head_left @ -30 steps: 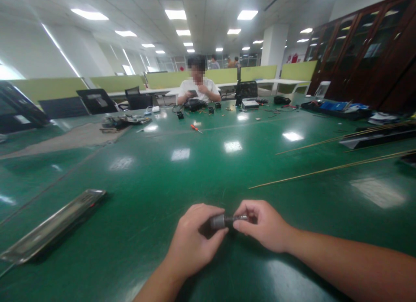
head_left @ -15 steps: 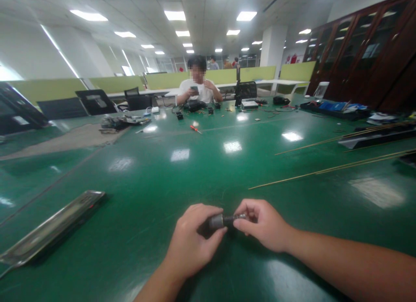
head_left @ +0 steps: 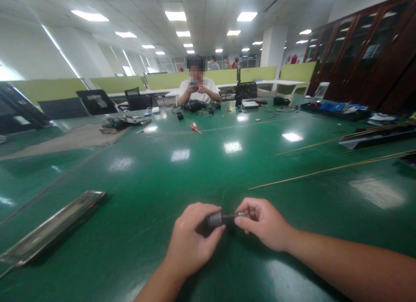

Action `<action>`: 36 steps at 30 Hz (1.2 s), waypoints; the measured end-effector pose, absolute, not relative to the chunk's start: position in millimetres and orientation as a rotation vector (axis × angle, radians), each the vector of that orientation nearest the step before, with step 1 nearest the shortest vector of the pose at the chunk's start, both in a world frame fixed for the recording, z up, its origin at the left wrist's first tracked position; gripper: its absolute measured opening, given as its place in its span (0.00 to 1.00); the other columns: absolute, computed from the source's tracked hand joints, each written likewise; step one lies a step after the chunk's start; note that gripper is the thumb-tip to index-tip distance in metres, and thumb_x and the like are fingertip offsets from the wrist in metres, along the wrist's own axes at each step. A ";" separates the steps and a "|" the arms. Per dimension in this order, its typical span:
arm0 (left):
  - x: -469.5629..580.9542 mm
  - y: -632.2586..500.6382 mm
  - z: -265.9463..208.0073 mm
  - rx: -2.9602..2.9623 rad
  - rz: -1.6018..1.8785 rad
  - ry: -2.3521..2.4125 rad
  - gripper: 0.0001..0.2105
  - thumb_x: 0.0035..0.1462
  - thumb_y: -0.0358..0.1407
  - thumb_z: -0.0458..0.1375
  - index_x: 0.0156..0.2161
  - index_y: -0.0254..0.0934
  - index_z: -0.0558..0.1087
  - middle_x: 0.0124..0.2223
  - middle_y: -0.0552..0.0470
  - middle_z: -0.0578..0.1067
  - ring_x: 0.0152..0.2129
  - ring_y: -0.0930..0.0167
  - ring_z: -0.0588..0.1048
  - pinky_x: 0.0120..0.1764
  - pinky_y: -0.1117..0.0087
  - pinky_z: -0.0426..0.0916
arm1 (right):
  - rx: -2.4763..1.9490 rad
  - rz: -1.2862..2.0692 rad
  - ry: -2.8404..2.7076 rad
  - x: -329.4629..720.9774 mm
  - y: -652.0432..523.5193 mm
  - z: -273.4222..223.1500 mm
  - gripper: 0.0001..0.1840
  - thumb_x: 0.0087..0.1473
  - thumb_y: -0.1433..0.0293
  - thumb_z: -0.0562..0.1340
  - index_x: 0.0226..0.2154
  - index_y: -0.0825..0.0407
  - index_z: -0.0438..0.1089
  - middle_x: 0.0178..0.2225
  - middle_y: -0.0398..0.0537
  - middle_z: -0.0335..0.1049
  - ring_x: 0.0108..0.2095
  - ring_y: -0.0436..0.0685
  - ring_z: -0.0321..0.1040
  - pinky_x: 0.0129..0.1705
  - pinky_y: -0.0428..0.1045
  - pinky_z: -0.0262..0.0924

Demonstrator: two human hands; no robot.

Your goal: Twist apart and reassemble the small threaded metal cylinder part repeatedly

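Observation:
My left hand [head_left: 191,237] is closed round a dark grey cylinder [head_left: 214,219], thumb below and fingers above, just over the green tabletop [head_left: 182,185]. A thinner black shaft [head_left: 228,218] reaches out of the cylinder to the right. At its far end, my right hand [head_left: 260,222] pinches a small shiny metal piece [head_left: 239,214] between thumb and fingertips. Whether that piece is joined to the shaft is too small to tell. Part of the cylinder is hidden in my left palm.
A long metal tray-like piece [head_left: 58,226] lies at the left. Thin brass-coloured rods [head_left: 292,177] extend from the right. Farther off are an orange screwdriver [head_left: 195,128], small black parts [head_left: 180,115] and loose electronics [head_left: 118,122]. A person [head_left: 198,89] sits across the table, holding a phone.
Both hands keep their grips on the piece, with only slight finger shifts. Across the table, the person's free hand has come down from the chest towards the phone.

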State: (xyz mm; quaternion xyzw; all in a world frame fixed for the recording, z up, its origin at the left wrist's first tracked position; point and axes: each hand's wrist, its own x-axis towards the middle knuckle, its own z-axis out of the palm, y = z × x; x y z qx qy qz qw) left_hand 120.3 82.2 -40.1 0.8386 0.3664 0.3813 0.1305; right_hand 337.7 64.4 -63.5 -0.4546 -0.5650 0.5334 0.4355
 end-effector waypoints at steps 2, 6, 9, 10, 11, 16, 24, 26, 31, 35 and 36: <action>120.4 82.4 -39.8 2.436 1.111 1.071 0.13 0.52 0.32 0.65 0.44 0.43 0.75 0.40 0.52 0.79 0.36 0.66 0.77 0.42 0.63 0.72 | -1.132 1.329 -1.404 337.5 64.5 -62.7 0.09 0.50 0.66 0.66 0.31 0.54 0.69 0.21 0.39 0.65 0.22 0.49 0.61 0.25 0.45 0.54; 120.6 83.4 -39.7 2.433 1.115 1.071 0.12 0.53 0.32 0.64 0.44 0.43 0.75 0.40 0.52 0.79 0.36 0.66 0.77 0.43 0.62 0.72 | -1.140 1.307 -1.400 337.4 64.6 -62.1 0.09 0.51 0.66 0.66 0.31 0.55 0.69 0.21 0.39 0.65 0.22 0.49 0.61 0.25 0.45 0.54; 120.4 83.9 -39.8 2.427 1.125 1.063 0.12 0.53 0.32 0.64 0.44 0.43 0.74 0.40 0.53 0.79 0.37 0.66 0.77 0.43 0.63 0.72 | -1.139 1.292 -1.396 337.4 64.8 -63.2 0.09 0.50 0.66 0.66 0.31 0.55 0.69 0.21 0.38 0.64 0.22 0.49 0.61 0.25 0.45 0.54; 120.4 84.0 -39.8 2.427 1.128 1.060 0.13 0.53 0.32 0.65 0.45 0.43 0.74 0.40 0.53 0.79 0.37 0.67 0.77 0.43 0.63 0.72 | -1.135 1.292 -1.395 337.4 64.8 -63.7 0.09 0.51 0.66 0.66 0.31 0.55 0.69 0.21 0.38 0.63 0.22 0.48 0.61 0.25 0.45 0.54; 120.5 84.0 -39.8 2.428 1.130 1.058 0.13 0.53 0.32 0.65 0.45 0.44 0.74 0.41 0.53 0.79 0.38 0.67 0.77 0.44 0.63 0.71 | -1.132 1.292 -1.394 337.4 64.9 -64.1 0.09 0.51 0.66 0.66 0.31 0.55 0.69 0.21 0.38 0.63 0.22 0.48 0.61 0.25 0.45 0.53; 120.8 83.8 -38.8 2.424 1.126 1.049 0.12 0.54 0.32 0.64 0.45 0.42 0.74 0.41 0.52 0.79 0.38 0.67 0.77 0.44 0.63 0.71 | -1.128 1.284 -1.399 337.8 64.4 -64.0 0.09 0.51 0.66 0.66 0.31 0.55 0.69 0.21 0.38 0.64 0.22 0.48 0.61 0.25 0.45 0.53; 119.4 84.2 -38.2 2.418 1.138 1.047 0.12 0.54 0.31 0.64 0.45 0.41 0.75 0.41 0.49 0.79 0.39 0.65 0.77 0.44 0.61 0.72 | -1.104 1.298 -1.358 338.3 64.7 -63.0 0.10 0.50 0.66 0.68 0.31 0.54 0.69 0.21 0.39 0.65 0.22 0.49 0.63 0.25 0.45 0.56; 119.7 84.5 -38.3 2.413 1.139 1.052 0.12 0.54 0.31 0.64 0.45 0.41 0.75 0.41 0.50 0.79 0.39 0.65 0.77 0.45 0.62 0.71 | -1.094 1.312 -1.340 337.8 64.4 -63.0 0.10 0.50 0.65 0.68 0.30 0.54 0.69 0.21 0.39 0.65 0.22 0.49 0.63 0.25 0.45 0.56; 118.8 85.8 -38.4 2.409 1.142 1.069 0.12 0.54 0.31 0.64 0.45 0.42 0.75 0.41 0.51 0.79 0.38 0.66 0.77 0.44 0.63 0.71 | -1.041 1.374 -1.253 338.6 66.5 -64.0 0.13 0.47 0.64 0.70 0.29 0.54 0.70 0.21 0.40 0.67 0.20 0.49 0.63 0.24 0.44 0.56; 114.9 88.8 -37.4 2.426 1.132 1.130 0.11 0.54 0.33 0.65 0.44 0.41 0.75 0.41 0.50 0.79 0.37 0.66 0.77 0.43 0.64 0.71 | -0.911 1.389 -1.019 342.7 77.8 -67.9 0.17 0.50 0.59 0.69 0.24 0.54 0.68 0.20 0.41 0.67 0.19 0.48 0.61 0.22 0.45 0.55; 114.0 89.7 -37.1 2.430 1.127 1.144 0.11 0.54 0.34 0.65 0.44 0.40 0.76 0.40 0.50 0.79 0.37 0.66 0.77 0.43 0.64 0.71 | -0.875 1.376 -0.954 343.5 81.2 -69.0 0.18 0.52 0.57 0.67 0.24 0.54 0.68 0.19 0.41 0.66 0.19 0.48 0.61 0.22 0.45 0.55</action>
